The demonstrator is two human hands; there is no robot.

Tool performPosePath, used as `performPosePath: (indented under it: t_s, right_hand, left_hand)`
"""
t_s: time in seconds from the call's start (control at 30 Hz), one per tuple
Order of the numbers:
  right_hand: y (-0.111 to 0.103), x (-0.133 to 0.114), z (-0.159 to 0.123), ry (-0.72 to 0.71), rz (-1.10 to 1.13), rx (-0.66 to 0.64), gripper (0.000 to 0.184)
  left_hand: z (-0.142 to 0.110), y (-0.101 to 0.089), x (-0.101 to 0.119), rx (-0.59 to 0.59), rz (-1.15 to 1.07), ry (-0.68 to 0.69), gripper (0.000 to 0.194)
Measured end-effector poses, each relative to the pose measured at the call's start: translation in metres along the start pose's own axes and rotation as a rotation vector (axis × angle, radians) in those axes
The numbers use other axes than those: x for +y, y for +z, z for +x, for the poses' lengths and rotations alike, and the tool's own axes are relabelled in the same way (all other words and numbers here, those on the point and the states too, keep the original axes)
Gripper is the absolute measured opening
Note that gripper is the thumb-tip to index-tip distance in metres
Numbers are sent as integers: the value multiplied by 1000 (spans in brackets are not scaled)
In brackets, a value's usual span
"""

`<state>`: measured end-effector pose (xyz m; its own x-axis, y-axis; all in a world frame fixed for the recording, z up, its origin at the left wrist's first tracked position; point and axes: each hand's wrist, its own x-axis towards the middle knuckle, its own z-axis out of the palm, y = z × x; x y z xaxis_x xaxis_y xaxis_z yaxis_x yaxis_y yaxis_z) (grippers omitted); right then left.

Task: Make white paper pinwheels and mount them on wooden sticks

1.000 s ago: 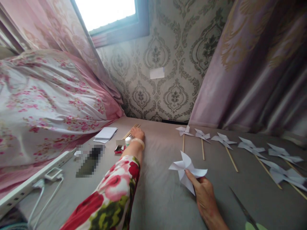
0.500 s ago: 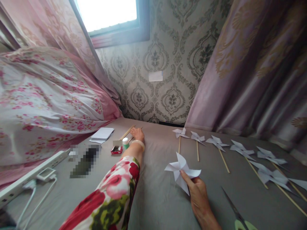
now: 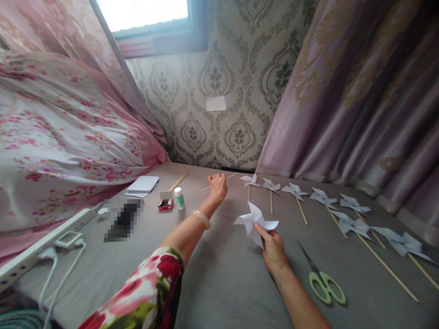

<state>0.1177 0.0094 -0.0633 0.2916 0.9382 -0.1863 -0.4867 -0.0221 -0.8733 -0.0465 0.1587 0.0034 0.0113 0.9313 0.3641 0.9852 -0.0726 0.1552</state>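
Observation:
My left hand is closed around a thin wooden stick, whose ends stick out on both sides of the fist above the grey sheet. My right hand pinches a white paper pinwheel near its centre, thumb on the front; no stick shows on this one. Left of my left hand lie a few more wooden sticks, a white and green bottle standing upright, and a small open red box with dark contents.
Several pinwheels on sticks lie in a row along the right. Green-handled scissors rest right of my right forearm. At left are a stack of white paper, a blurred dark object and a power strip with white cables.
My left hand has moved right, away from the sticks, carrying one stick. My right hand still holds the pinwheel. The view has shifted, bringing the whole scissors into sight.

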Motion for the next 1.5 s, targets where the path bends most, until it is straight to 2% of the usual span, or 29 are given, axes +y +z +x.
performPosePath:
  t_s: [0.17, 0.3, 0.43, 0.57, 0.63, 0.7, 0.83, 0.9, 0.97, 1.03, 1.1, 1.17, 1.3, 1.5]
  right_hand:
    - [-1, -10, 2, 89, 191, 2, 30]
    - [-5, -18, 5, 158, 283, 7, 24]
    - [-12, -27, 7, 164, 282, 0, 19]
    - [-13, -42, 10, 139, 278, 1, 18]
    - [-9, -54, 12, 134, 292, -11, 18]
    - [-2, -68, 12, 124, 309, -64, 17]
    - [19, -96, 9, 50, 391, -313, 12]
    - [29, -105, 6, -4, 488, -456, 16]
    - [36, -110, 3, -66, 573, -544, 18]
    - [42, -110, 2, -111, 632, -592, 17]
    - [47, -107, 2, -128, 660, -611, 18]
    - [50, -103, 3, -124, 661, -608, 20]
    - [55, -96, 6, -121, 628, -582, 27]
    - [55, -92, 9, -134, 534, -542, 31]
  left_hand:
    - [-46, -33, 25, 31, -45, 146, 33]
    - [-77, -52, 31, 23, -96, 177, 33]
    - [-95, -61, 32, 15, -150, 197, 36]
    - [-98, -61, 31, 59, -336, 199, 35]
    - [-96, -60, 33, 73, -565, 196, 32]
    - [-94, -59, 35, 33, -858, 176, 30]
    - [-94, -66, 44, -168, -1416, 94, 31]
    - [-96, -71, 47, -200, -1567, 95, 29]
    - [-96, -74, 48, -187, -1591, 111, 26]
    - [-96, -73, 48, -118, -1508, 140, 21]
    - [-96, -72, 48, -17, -1389, 173, 17]
    - [-96, -71, 49, 4, -1352, 186, 16]
    - [-101, -79, 55, -172, -1558, 129, 29]
    - [-109, -97, 64, -299, -1745, 80, 35]
